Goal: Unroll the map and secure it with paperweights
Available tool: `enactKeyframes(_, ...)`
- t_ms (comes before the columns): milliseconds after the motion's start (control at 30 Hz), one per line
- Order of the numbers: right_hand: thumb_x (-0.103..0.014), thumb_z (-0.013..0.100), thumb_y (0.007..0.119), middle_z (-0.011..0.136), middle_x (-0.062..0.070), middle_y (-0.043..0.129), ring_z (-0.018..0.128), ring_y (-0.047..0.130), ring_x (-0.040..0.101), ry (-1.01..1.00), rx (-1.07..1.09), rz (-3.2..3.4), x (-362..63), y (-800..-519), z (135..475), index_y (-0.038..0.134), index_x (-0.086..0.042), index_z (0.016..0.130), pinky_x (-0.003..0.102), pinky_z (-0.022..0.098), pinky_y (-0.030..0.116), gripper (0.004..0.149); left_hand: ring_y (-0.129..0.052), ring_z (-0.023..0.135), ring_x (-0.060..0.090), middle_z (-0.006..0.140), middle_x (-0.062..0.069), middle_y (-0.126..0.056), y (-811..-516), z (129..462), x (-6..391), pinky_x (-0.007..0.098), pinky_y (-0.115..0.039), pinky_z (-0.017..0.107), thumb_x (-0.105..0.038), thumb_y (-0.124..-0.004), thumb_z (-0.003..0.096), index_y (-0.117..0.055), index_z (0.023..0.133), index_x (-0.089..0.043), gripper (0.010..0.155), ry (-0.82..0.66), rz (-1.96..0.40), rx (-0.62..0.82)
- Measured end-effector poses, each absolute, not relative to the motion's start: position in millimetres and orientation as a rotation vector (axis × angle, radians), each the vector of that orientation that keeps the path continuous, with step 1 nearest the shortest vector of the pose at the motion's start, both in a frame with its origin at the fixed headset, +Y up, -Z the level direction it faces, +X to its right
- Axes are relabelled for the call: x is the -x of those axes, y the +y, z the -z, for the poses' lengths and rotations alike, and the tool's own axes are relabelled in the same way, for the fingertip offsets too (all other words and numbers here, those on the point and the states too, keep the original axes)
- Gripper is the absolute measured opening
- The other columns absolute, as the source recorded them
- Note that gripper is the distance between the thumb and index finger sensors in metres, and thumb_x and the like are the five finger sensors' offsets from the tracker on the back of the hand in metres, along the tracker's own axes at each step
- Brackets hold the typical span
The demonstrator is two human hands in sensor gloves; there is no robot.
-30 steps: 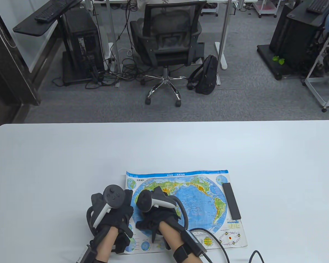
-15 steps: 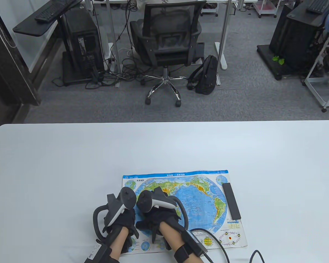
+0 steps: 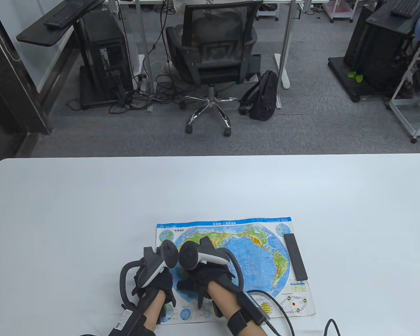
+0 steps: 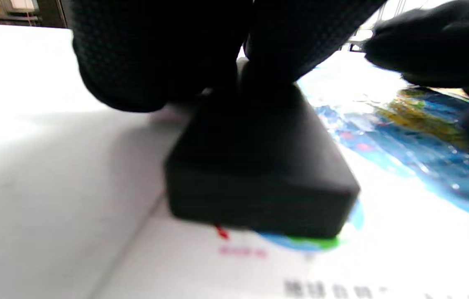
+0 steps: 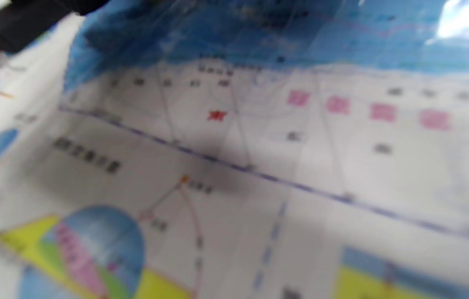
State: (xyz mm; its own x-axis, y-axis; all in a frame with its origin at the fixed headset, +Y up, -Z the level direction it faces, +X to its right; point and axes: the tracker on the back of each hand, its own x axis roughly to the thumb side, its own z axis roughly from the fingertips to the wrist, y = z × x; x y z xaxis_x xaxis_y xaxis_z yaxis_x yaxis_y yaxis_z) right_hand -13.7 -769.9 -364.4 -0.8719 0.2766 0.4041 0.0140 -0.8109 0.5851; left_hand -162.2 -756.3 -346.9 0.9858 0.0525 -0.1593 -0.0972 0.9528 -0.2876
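The world map (image 3: pixel 252 252) lies unrolled on the white table (image 3: pixel 91 210). A black bar paperweight (image 3: pixel 295 256) lies along its right edge. My left hand (image 3: pixel 156 280) is at the map's left edge. In the left wrist view its fingers (image 4: pixel 155 54) grip the top of a second black paperweight (image 4: pixel 259 174), which sits on the map's left margin (image 4: pixel 342 257). My right hand (image 3: pixel 203 276) rests on the map just to the right of it; its fingers (image 4: pixel 438 45) touch the paper. The right wrist view shows only the blurred map (image 5: pixel 259 158).
The table's far edge (image 3: pixel 210 155) faces an office chair (image 3: pixel 213 52) and a black backpack (image 3: pixel 264 94) on the floor. Glove cables (image 3: pixel 283 311) trail over the map's near right corner.
My left hand has moved right, from beside the map onto its left edge, and lowered. The map's left edge now lies a little further left. My right hand has barely shifted.
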Motion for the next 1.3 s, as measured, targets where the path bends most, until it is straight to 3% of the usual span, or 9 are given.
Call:
enactKeyframes(100,-0.05,0.057,0.065,0.104,0.028,0.0,0.085,0.009,0.065,0.852,-0.698,-2.725,-7.1,-755.6,365.2,0.011,-0.02,0.103,0.081,0.051,0.027,0.077,-0.075,0.086,0.036,0.107,0.019,-0.058,-746.6,347.1,168.0,0.048,-0.078,0.056,-0.033,-0.072,0.051,-0.049,0.106,-0.026,0.06,0.166,-0.138,0.32)
enactKeyframes(267,-0.05,0.057,0.066,0.104,0.029,0.001,0.085,0.009,0.065,0.692,-0.654,-2.648,-50.5,-712.6,362.8,0.012,-0.02,0.103,0.081,0.051,0.027,0.077,-0.06,0.095,0.044,0.112,0.02,-0.043,-702.8,344.7,165.7,0.059,-0.065,0.063,-0.04,-0.073,0.0511,-0.037,0.108,-0.027,0.069,0.104,-0.349,0.213)
enactKeyframes(367,-0.049,0.056,0.067,0.105,0.029,0.001,0.085,0.01,0.066,0.571,-0.657,-2.596,-71.3,-683.2,356.3,0.013,-0.02,0.104,0.082,0.051,0.027,0.077,-0.049,0.098,0.047,0.113,0.02,-0.037,-670.4,340.7,156.3,0.064,-0.054,0.065,-0.045,-0.073,0.0511,-0.033,0.109,-0.027,0.072,0.021,-0.454,0.146)
enactKeyframes(500,-0.05,0.057,0.067,0.105,0.03,0.002,0.085,0.01,0.066,0.412,-0.694,-2.504,-98.5,-644.8,340.9,0.013,-0.02,0.104,0.082,0.051,0.027,0.078,-0.04,0.1,0.047,0.115,0.017,-0.031,-631.0,327.0,137.3,0.062,-0.047,0.068,-0.046,-0.072,0.052,-0.031,0.109,-0.028,0.073,-0.227,-0.643,0.039)
enactKeyframes(667,-0.051,0.057,0.067,0.105,0.032,0.003,0.086,0.012,0.067,0.215,-0.751,-2.382,-129.1,-618.2,314.6,0.013,-0.019,0.105,0.082,0.051,0.028,0.079,-0.04,0.101,0.046,0.116,0.017,-0.031,-617.7,303.3,123.1,0.062,-0.046,0.069,-0.049,-0.072,0.0526,-0.029,0.11,-0.028,0.074,-0.383,-0.775,-0.055)
enactKeyframes(800,-0.052,0.058,0.066,0.105,0.033,0.003,0.086,0.013,0.068,0.138,-0.788,-2.289,-148.8,-621.1,291.6,0.013,-0.017,0.105,0.082,0.051,0.029,0.079,-0.042,0.101,0.046,0.116,0.017,-0.034,-628.2,286.2,115.0,0.062,-0.048,0.069,-0.049,-0.071,0.0526,-0.03,0.11,-0.026,0.075,-0.472,-0.8,-0.113)
enactKeyframes(933,-0.053,0.058,0.066,0.105,0.033,0.002,0.085,0.013,0.068,0.089,-0.785,-2.219,-164.6,-642.5,275.6,0.012,-0.017,0.106,0.082,0.051,0.029,0.08,-0.042,0.101,0.047,0.116,0.017,-0.035,-654.1,272.5,110.6,0.062,-0.048,0.069,-0.05,-0.072,0.0524,-0.03,0.11,-0.025,0.076,-0.536,-0.929,-0.154)
enactKeyframes(1167,-0.053,0.057,0.067,0.105,0.033,0.004,0.085,0.014,0.068,0.006,-0.728,-2.132,-184.7,-685.5,272.7,0.013,-0.016,0.106,0.082,0.051,0.03,0.081,-0.04,0.101,0.047,0.115,0.017,-0.033,-692.3,270.9,105.8,0.062,-0.046,0.069,-0.053,-0.072,0.0517,-0.029,0.11,-0.024,0.078,-0.545,-0.968,-0.128)
enactKeyframes(1300,-0.052,0.057,0.067,0.105,0.033,0.003,0.085,0.013,0.068,0.07,-0.706,-2.181,-190.1,-702.4,273.3,0.013,-0.016,0.106,0.082,0.05,0.028,0.081,-0.04,0.101,0.047,0.115,0.018,-0.033,-709.4,271.7,105.0,0.062,-0.046,0.069,-0.052,-0.072,0.0513,-0.03,0.11,-0.024,0.078,-0.58,-0.935,-0.137)
